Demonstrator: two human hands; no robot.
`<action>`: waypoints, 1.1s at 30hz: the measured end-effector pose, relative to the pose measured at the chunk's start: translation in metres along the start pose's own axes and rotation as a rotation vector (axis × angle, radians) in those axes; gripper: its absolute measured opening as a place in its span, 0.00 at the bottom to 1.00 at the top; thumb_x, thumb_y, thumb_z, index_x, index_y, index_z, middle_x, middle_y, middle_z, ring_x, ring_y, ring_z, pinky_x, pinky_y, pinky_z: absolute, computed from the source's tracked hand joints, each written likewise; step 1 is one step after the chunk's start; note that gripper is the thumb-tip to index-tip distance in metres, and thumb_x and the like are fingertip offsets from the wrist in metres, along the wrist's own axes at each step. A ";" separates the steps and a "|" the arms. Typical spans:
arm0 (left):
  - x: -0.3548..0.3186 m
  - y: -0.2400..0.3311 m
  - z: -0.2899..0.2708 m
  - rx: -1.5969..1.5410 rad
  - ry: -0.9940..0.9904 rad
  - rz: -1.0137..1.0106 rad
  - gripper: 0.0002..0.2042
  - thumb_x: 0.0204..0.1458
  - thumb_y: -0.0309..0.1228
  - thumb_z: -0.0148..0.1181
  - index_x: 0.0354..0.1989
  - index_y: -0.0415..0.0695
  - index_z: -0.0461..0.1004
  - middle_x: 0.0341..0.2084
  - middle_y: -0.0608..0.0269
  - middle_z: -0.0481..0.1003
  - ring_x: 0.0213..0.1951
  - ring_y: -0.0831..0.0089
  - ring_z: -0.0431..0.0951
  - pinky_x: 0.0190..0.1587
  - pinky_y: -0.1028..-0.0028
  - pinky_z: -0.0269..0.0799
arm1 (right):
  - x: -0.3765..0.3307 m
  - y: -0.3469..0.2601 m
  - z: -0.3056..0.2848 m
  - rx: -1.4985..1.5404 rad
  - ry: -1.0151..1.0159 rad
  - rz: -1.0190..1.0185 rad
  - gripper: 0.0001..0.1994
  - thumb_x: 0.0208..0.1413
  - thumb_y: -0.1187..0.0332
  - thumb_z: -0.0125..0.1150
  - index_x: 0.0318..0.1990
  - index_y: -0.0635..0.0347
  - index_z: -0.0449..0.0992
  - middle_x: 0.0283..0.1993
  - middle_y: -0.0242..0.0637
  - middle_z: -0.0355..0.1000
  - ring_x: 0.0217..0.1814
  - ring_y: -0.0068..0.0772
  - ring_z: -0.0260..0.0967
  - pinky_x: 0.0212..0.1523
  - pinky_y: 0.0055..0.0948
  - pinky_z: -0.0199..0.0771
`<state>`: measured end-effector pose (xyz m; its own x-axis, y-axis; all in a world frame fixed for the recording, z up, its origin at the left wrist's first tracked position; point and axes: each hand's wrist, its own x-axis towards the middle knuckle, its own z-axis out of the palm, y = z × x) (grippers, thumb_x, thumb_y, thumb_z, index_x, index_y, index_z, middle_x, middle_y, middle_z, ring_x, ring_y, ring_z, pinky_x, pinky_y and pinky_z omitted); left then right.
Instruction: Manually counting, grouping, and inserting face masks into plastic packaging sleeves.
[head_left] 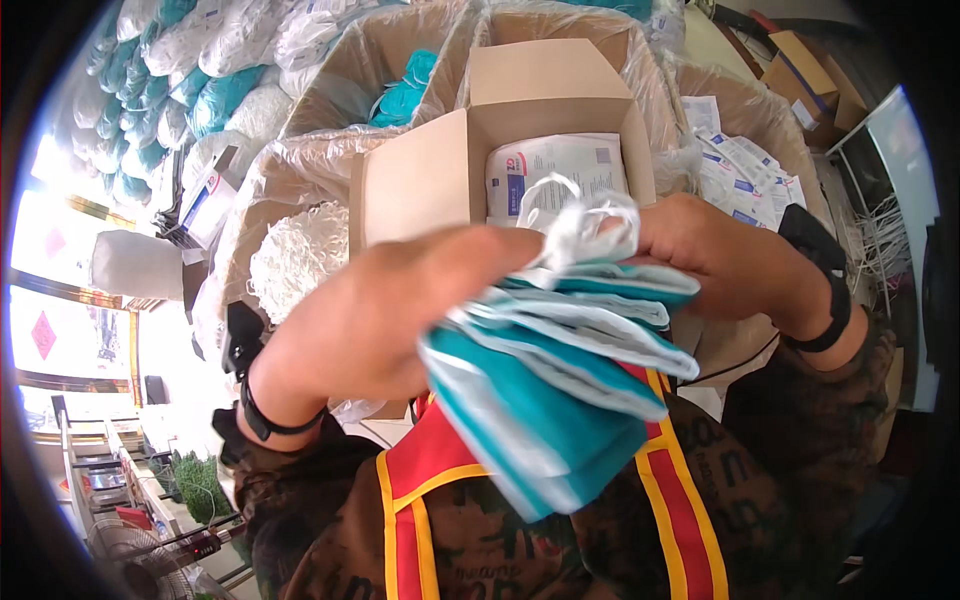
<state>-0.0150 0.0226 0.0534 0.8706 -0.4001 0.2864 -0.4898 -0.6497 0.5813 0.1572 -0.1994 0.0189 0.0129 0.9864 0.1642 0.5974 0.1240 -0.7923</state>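
Note:
A bundle of teal-and-white folded fabric pieces [560,410], which look like face masks, fans out in front of my chest. White cord loops [585,225] are gathered in a knot-like bunch at its top. My left hand [440,290], blurred by motion, is closed around the bundle's left upper side, close to the loops. On the other side my right hand [700,250] has its fingers curled in at the loops and the bundle's upper right edge; its fingertips are partly hidden. Behind my hands is an open cardboard box [415,175] with a printed white packet [560,165] in it.
Plastic-lined cartons surround the box: one has a teal bundle [405,92], another a heap of white cord [300,260], and the right one printed packets [745,165]. Filled bags [220,100] pile up at the far left. A fan [145,560] stands lower left.

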 end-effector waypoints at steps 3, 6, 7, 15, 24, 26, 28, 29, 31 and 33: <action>-0.006 0.012 0.011 0.319 -0.181 -0.113 0.26 0.43 0.32 0.68 0.51 0.36 0.69 0.37 0.49 0.75 0.33 0.53 0.81 0.33 0.67 0.77 | 0.002 -0.030 -0.005 -0.053 -0.105 0.135 0.11 0.63 0.61 0.52 0.37 0.61 0.72 0.26 0.48 0.70 0.29 0.54 0.70 0.29 0.40 0.67; -0.024 0.000 0.015 0.430 -0.085 -0.039 0.25 0.39 0.32 0.66 0.48 0.37 0.70 0.30 0.54 0.71 0.25 0.59 0.78 0.27 0.66 0.76 | -0.010 -0.040 -0.001 -0.107 -0.194 0.241 0.12 0.62 0.61 0.53 0.31 0.60 0.69 0.23 0.46 0.68 0.26 0.54 0.69 0.27 0.43 0.67; -0.031 -0.005 0.014 0.450 -0.045 -0.014 0.24 0.38 0.31 0.64 0.47 0.38 0.70 0.29 0.57 0.70 0.22 0.62 0.77 0.25 0.67 0.75 | -0.016 -0.039 0.002 -0.086 -0.202 0.263 0.13 0.62 0.61 0.53 0.30 0.60 0.68 0.22 0.46 0.68 0.26 0.53 0.69 0.27 0.43 0.66; -0.068 -0.031 0.002 0.541 0.045 -0.055 0.22 0.37 0.34 0.66 0.42 0.38 0.72 0.28 0.57 0.69 0.21 0.61 0.75 0.23 0.68 0.73 | -0.056 -0.050 -0.008 -0.130 -0.169 0.295 0.10 0.60 0.64 0.57 0.29 0.59 0.69 0.22 0.40 0.65 0.23 0.46 0.68 0.22 0.38 0.65; -0.150 -0.128 -0.026 0.924 0.083 -0.573 0.17 0.37 0.21 0.62 0.40 0.42 0.72 0.33 0.56 0.76 0.28 0.56 0.79 0.27 0.68 0.75 | -0.111 -0.046 -0.019 0.005 0.053 0.543 0.11 0.60 0.63 0.58 0.29 0.61 0.71 0.21 0.34 0.65 0.20 0.33 0.66 0.21 0.29 0.63; -0.180 -0.128 -0.033 0.566 0.486 -0.735 0.15 0.44 0.21 0.63 0.43 0.41 0.74 0.33 0.60 0.79 0.30 0.64 0.81 0.28 0.72 0.75 | -0.129 -0.026 -0.038 0.185 0.247 0.669 0.13 0.61 0.61 0.56 0.30 0.61 0.70 0.19 0.30 0.63 0.17 0.23 0.61 0.18 0.24 0.58; -0.174 -0.128 -0.033 -0.068 0.849 -0.740 0.15 0.47 0.23 0.64 0.46 0.41 0.75 0.34 0.64 0.80 0.32 0.71 0.80 0.28 0.75 0.75 | -0.123 -0.015 -0.028 0.560 0.434 0.729 0.15 0.62 0.59 0.55 0.30 0.61 0.70 0.19 0.27 0.60 0.17 0.16 0.55 0.16 0.19 0.52; -0.163 -0.125 -0.032 -0.362 0.962 -0.733 0.16 0.48 0.23 0.64 0.47 0.42 0.75 0.35 0.66 0.79 0.33 0.74 0.80 0.28 0.77 0.75 | -0.112 -0.009 -0.020 0.742 0.525 0.745 0.15 0.62 0.57 0.55 0.31 0.61 0.70 0.19 0.25 0.59 0.17 0.12 0.52 0.16 0.17 0.48; -0.135 -0.112 -0.016 -0.533 1.235 -0.777 0.15 0.49 0.22 0.61 0.47 0.43 0.74 0.36 0.64 0.76 0.25 0.80 0.74 0.18 0.86 0.63 | -0.088 0.002 0.002 0.876 0.488 0.663 0.15 0.61 0.57 0.56 0.32 0.60 0.69 0.18 0.26 0.58 0.15 0.11 0.48 0.15 0.15 0.43; -0.115 -0.104 -0.011 -0.759 1.215 -0.436 0.16 0.52 0.28 0.63 0.49 0.40 0.72 0.35 0.64 0.75 0.26 0.83 0.72 0.16 0.87 0.58 | -0.067 0.008 0.014 0.995 0.442 0.603 0.15 0.61 0.57 0.56 0.31 0.61 0.69 0.18 0.26 0.58 0.15 0.12 0.48 0.15 0.15 0.44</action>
<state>-0.0637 0.1437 -0.0316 0.6309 0.7467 0.2107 -0.3801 0.0607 0.9229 0.1499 -0.2631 -0.0066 0.4576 0.8177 -0.3494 -0.4620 -0.1171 -0.8791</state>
